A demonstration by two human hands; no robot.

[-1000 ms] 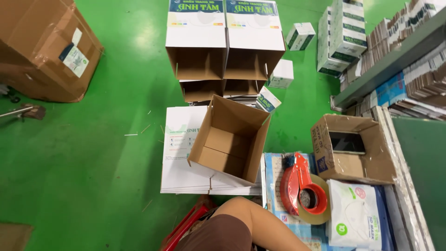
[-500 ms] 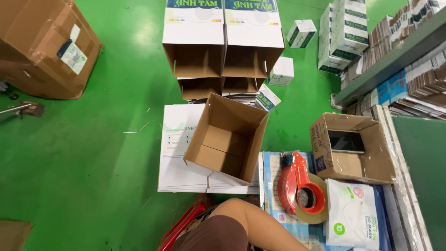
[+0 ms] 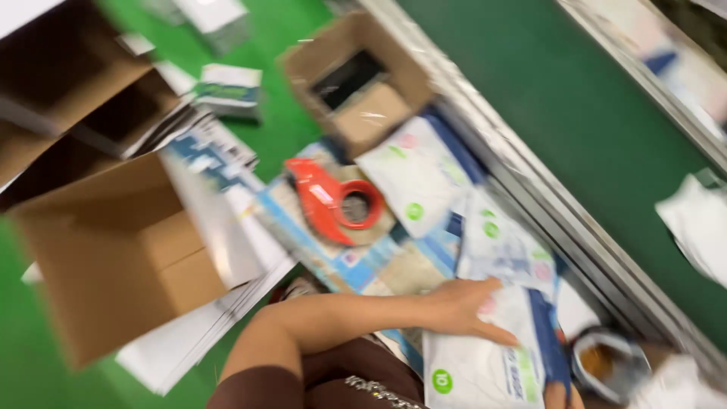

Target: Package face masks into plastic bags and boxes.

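White packets [image 3: 485, 363] with a green round mark are lying in a loose stack at the near edge of the view, beside the person's lap, and the left hand [image 3: 462, 307] is resting on top of them. The left arm is reaching across from the left, bent at the elbow in a brown sleeve, forearm running almost level toward the stack. The hand is lying palm down with fingers [image 3: 492, 333] spread and nearly flat, pressing on the upper packet rather than closing round it. At the bottom edge a sliver of the right hand [image 3: 556, 395] is showing against the lower packet's corner; whether it is gripping cannot be told, since most of it is cut off. Just right of it a round tin [image 3: 606, 363] is sitting, blurred. Left of the arm an open cardboard box [image 3: 113, 257] is lying tilted on flat white sheets [image 3: 197, 333]. Farther out, a red tape dispenser [image 3: 333, 201] is resting on printed flat cartons, with another white packet [image 3: 416, 178] just beside it. Beyond that a smaller open carton [image 3: 360, 83] is standing on the green floor [image 3: 280, 113], next to a metal rail [image 3: 530, 189] edging a green belt [image 3: 575, 106].
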